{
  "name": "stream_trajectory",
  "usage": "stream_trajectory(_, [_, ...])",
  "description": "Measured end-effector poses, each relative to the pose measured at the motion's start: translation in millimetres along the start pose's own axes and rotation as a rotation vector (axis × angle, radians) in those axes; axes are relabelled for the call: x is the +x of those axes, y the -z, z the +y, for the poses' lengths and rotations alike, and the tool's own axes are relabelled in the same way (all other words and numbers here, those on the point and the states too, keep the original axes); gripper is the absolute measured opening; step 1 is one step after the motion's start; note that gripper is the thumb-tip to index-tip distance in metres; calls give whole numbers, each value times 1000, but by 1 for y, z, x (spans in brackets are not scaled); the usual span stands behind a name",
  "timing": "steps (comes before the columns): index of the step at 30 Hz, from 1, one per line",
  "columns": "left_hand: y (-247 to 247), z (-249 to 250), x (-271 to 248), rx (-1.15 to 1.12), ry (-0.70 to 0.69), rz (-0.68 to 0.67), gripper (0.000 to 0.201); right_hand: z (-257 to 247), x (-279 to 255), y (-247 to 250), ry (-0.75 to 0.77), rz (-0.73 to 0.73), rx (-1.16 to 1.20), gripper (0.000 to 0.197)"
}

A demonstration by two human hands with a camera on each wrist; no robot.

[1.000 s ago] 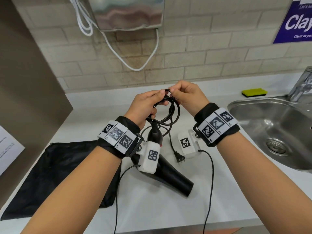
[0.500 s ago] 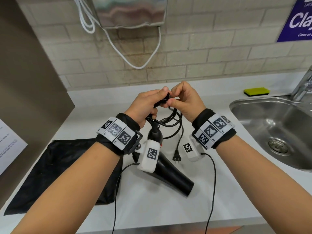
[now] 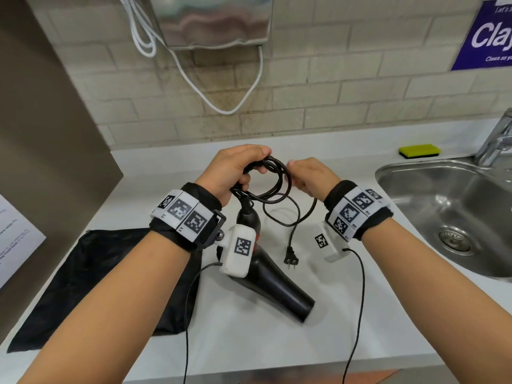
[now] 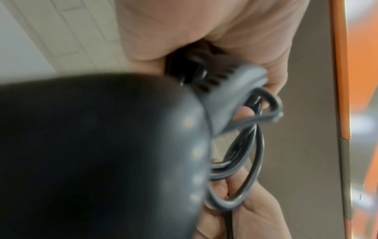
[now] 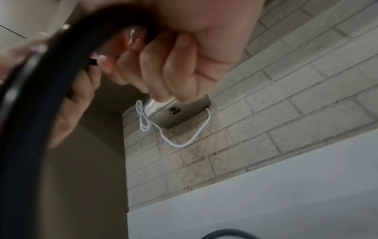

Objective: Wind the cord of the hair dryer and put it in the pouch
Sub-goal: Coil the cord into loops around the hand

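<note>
Reading "Clay" on the purple wall sign (image 3: 487,34), rest cropped; counter (image 3: 346,314) carries pouch (image 3: 91,273) flat at left, sink (image 3: 457,206) right, hair dryer (image 3: 277,284) lifted just above it. Left hand (image 3: 235,173) grips the cord (image 3: 274,181) coil at the handle end; right hand (image 3: 313,176) pinches its far side. Versus 0.5 s ago: hands further apart, loop wider, plug (image 3: 291,257) hangs lower.

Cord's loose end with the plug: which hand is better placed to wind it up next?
The right hand, probably. It pinches the cord just where the loose tail drops to the plug on the counter. The left hand is busy gripping the coils at the dryer.
</note>
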State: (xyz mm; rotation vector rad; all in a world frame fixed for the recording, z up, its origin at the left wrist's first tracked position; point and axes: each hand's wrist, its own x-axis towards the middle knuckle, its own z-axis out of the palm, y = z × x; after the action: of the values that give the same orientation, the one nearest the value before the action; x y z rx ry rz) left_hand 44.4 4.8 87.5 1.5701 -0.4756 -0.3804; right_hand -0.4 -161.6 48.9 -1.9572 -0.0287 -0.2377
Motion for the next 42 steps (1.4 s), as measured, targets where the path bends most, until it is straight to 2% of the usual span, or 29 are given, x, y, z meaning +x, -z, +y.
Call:
stream_trajectory(3, [-3,1,-1,49,-33,-50,14,-3,5,11,-4,26,-52,40])
stream_trajectory(8, [-11,4,2,188,-46,-141,16,-29,8,21,80,248,-226,38])
stream_trajectory(11, [-15,8,3,263,-39,-163,15,-45,3,16,187,335,-308,34])
stream_trajectory(15, [-20,8,3,313,-69,-120,21,-53,-3,6,287,353,-330,30])
stream_trajectory(18, [-18,2,2,204,-82,-33,18,-49,-3,3,336,353,-287,33])
stream_trajectory(21, [-17,-2,1,103,-81,41,16,-42,-3,3,299,345,-234,28])
stream_trajectory(24, [-16,-4,1,30,-63,97,12,-29,-1,7,277,412,50,36])
stream_trajectory(25, [-15,-5,2,15,-62,109,12,-21,0,10,242,473,87,39])
stream_trajectory(27, [-14,-5,3,6,-65,121,12,4,2,14,74,542,32,33])
stream_trajectory(29, [-15,-6,4,10,-72,125,11,35,0,14,-161,445,-85,25])
stream_trajectory(32, [-18,-7,3,16,-78,127,9,74,-11,4,-459,62,-375,15])
stream_trajectory(34, [-19,-6,2,2,-81,123,9,89,-19,-7,-579,-205,-601,26])
stream_trajectory(36, [-19,-5,0,-14,-83,116,10,98,-22,-17,-653,-362,-735,39])
stream_trajectory(38, [-20,-6,0,-13,-82,112,11,108,-18,-26,-690,-381,-786,41])
stream_trajectory(42, [-21,-7,-1,-5,-71,117,11,115,-9,-41,-758,-313,-789,49])
